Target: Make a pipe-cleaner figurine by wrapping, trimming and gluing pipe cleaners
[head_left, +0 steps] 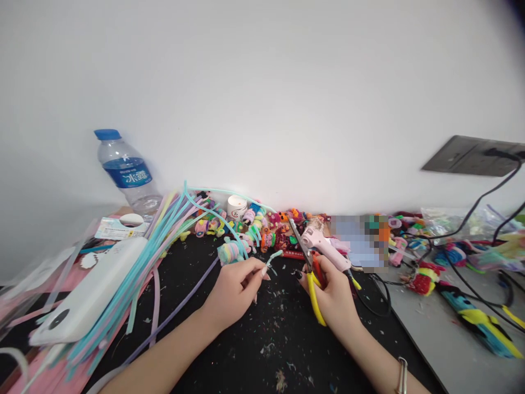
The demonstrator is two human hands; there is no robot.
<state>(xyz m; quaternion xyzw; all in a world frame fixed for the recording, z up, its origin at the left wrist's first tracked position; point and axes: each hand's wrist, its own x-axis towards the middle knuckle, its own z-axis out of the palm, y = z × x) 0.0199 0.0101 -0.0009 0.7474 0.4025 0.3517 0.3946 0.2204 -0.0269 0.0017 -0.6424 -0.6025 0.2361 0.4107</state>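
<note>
Between the thumb and fingers of my left hand [240, 287] is a short piece of pale green pipe cleaner [275, 255], its tip pointing up and right. My right hand [333, 293] is wrapped round a pair of scissors [315, 298] with yellow and red handles; the blades point up and left, apart from the pipe cleaner. Just behind my left hand sits a striped pastel pipe-cleaner figure [231, 251]. A pink glue gun [326, 246] lies behind the scissors.
At left, a bundle of pastel pipe cleaners [164, 241] lies beside a white phone-like slab [92, 293]. A water bottle [127, 169] leans near the wall. Colourful figures line the back around a paper cup [237, 207]. Black cables [478, 205] hang at right. Fluff scraps dot the black mat [241, 350].
</note>
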